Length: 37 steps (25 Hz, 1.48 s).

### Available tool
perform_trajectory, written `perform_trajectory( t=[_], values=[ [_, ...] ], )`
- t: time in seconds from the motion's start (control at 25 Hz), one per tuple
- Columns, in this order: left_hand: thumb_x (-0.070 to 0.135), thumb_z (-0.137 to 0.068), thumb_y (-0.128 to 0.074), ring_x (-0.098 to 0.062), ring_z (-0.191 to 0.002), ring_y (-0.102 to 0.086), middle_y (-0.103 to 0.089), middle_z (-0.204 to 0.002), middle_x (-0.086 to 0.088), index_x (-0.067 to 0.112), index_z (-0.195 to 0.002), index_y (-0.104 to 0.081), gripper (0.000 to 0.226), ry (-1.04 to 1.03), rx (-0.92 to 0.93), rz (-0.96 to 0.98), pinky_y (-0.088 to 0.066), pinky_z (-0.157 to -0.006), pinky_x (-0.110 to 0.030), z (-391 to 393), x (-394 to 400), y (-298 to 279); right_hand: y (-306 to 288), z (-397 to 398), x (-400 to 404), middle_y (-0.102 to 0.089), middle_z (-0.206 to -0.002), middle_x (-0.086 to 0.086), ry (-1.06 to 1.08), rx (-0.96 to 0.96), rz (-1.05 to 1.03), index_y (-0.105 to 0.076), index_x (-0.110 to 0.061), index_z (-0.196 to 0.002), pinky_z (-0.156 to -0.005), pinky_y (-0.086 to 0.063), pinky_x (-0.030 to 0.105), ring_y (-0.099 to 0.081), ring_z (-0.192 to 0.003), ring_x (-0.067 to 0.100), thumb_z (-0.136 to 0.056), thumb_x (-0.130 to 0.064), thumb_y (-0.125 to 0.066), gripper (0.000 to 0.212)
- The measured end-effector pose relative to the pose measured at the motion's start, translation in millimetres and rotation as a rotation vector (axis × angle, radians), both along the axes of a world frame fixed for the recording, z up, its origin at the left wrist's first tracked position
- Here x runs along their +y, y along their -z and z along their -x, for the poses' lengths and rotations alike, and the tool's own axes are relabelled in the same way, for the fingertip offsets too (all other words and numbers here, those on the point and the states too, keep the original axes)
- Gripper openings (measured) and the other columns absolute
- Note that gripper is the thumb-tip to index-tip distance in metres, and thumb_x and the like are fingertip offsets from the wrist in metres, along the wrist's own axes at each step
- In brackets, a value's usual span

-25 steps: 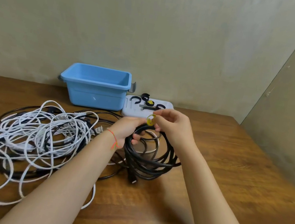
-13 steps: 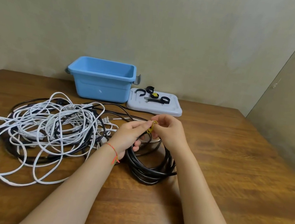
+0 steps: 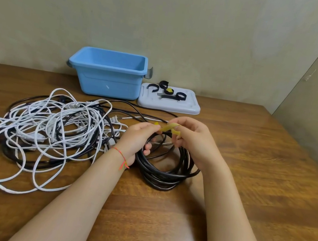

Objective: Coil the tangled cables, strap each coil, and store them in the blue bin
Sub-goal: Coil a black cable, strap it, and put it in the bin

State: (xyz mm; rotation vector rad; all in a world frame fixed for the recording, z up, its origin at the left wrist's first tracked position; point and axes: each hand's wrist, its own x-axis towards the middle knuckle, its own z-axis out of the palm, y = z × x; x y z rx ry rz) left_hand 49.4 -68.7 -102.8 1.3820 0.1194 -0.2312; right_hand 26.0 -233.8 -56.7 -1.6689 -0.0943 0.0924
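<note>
We see both hands over a black cable coil [image 3: 163,174] on the wooden tabletop [image 3: 260,165]. The left hand [image 3: 138,140] and the right hand [image 3: 191,139] pinch a yellow strap [image 3: 167,128] between them, above the coil. A tangle of white and black cables [image 3: 50,131] lies at the left. Behind stand the blue bin [image 3: 108,78] and a grey lid [image 3: 168,103] with black straps [image 3: 169,95] on it.

Bare table [image 3: 260,165] rightward; cable tangle [image 3: 50,131] blocking the left.

Soft, even indoor light, faint shadows under the forearms (wide-angle bending at edges), slight motion blur.
</note>
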Motion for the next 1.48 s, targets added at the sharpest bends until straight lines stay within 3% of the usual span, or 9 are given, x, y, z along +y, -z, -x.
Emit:
perform_trajectory(
  t=[0.16, 0.32, 0.48, 0.6, 0.72, 0.84, 1.0, 1.28, 1.48],
  values=[
    [0.022, -0.096, -0.062, -0.012, -0.046, -0.039, -0.052, -0.072, -0.007, 0.009, -0.092, -0.065, 0.014, 0.0, 0.01, -0.004, -0.031, -0.038, -0.021, 0, 0, 0, 2, -3, -3, -0.062, -0.072, 0.002, -0.064, 0.057, -0.218, -0.067, -0.006, -0.109, -0.068, -0.053, 0.031, -0.058, -0.067, 0.017, -0.097, -0.001, -0.048, 0.022],
    [0.018, -0.092, -0.068, -0.01, -0.047, -0.041, -0.054, -0.072, -0.005, 0.012, -0.096, -0.066, 0.009, 0.006, -0.001, -0.012, -0.032, -0.039, -0.021, 0, 1, 1, 1, -6, -6, -0.059, -0.074, 0.008, 0.062, 0.044, -0.376, -0.069, -0.001, -0.1, -0.063, -0.054, 0.03, -0.059, -0.071, 0.021, -0.097, -0.002, -0.049, 0.02],
    [0.006, -0.088, -0.07, -0.011, -0.049, -0.042, -0.06, -0.073, -0.006, 0.008, -0.101, -0.067, 0.013, 0.026, -0.034, -0.037, -0.033, -0.041, -0.021, 3, 2, 0, 4, -4, -9, -0.065, -0.084, 0.006, 0.078, -0.034, -0.116, -0.074, -0.01, -0.102, -0.073, -0.057, 0.033, -0.06, -0.073, 0.017, -0.092, -0.011, -0.064, 0.013],
    [0.003, -0.088, -0.069, -0.011, -0.049, -0.042, -0.061, -0.077, -0.008, 0.009, -0.099, -0.07, 0.013, 0.059, -0.066, -0.048, -0.034, -0.041, -0.021, 4, 3, -2, 2, 0, -5, -0.066, -0.081, 0.008, 0.054, -0.114, 0.104, -0.072, -0.014, -0.096, -0.08, -0.057, 0.035, -0.06, -0.072, 0.017, -0.091, -0.005, -0.06, 0.015],
    [0.007, -0.094, -0.062, -0.011, -0.049, -0.043, -0.058, -0.075, -0.007, 0.011, -0.101, -0.072, 0.013, 0.06, -0.068, -0.039, -0.034, -0.04, -0.021, 3, 2, -3, -1, 3, -2, -0.068, -0.094, 0.015, 0.043, -0.151, 0.242, -0.072, -0.017, -0.09, -0.085, -0.056, 0.039, -0.061, -0.08, 0.017, -0.087, -0.003, -0.058, 0.019],
    [0.009, -0.1, -0.048, -0.012, -0.048, -0.043, -0.058, -0.074, -0.008, 0.018, -0.111, -0.072, 0.028, 0.074, -0.048, 0.032, -0.034, -0.039, -0.022, 2, 2, -6, 0, 4, -1, -0.068, -0.093, 0.015, -0.005, -0.143, 0.281, -0.071, -0.014, -0.092, -0.083, -0.058, 0.037, -0.068, -0.078, 0.02, -0.086, -0.002, -0.058, 0.019],
    [0.01, -0.101, -0.049, -0.013, -0.047, -0.043, -0.06, -0.085, -0.014, 0.021, -0.13, -0.06, 0.033, 0.087, -0.053, 0.042, -0.034, -0.038, -0.023, 4, 1, -8, 1, 6, 3, -0.062, -0.081, 0.008, -0.111, -0.089, 0.274, -0.067, -0.006, -0.097, -0.079, -0.062, 0.042, -0.073, -0.076, 0.025, -0.088, 0.001, -0.055, 0.017],
    [0.011, -0.1, -0.05, -0.013, -0.047, -0.045, -0.066, -0.091, -0.014, 0.02, -0.128, -0.062, 0.032, 0.126, -0.076, -0.012, -0.035, -0.038, -0.024, 5, 1, -9, 4, 5, 4, -0.063, -0.093, 0.008, -0.045, -0.258, 0.354, -0.064, -0.015, -0.094, -0.079, -0.06, 0.049, -0.074, -0.084, 0.019, -0.089, -0.003, -0.056, 0.015],
    [0.011, -0.1, -0.051, -0.012, -0.046, -0.045, -0.065, -0.092, -0.015, 0.02, -0.127, -0.062, 0.031, 0.155, -0.082, -0.025, -0.035, -0.039, -0.024, 5, 2, -9, 4, 4, 5, -0.064, -0.096, 0.009, -0.062, -0.25, 0.326, -0.059, -0.016, -0.095, -0.082, -0.059, 0.052, -0.074, -0.085, 0.021, -0.089, -0.003, -0.051, 0.017]
  ],
)
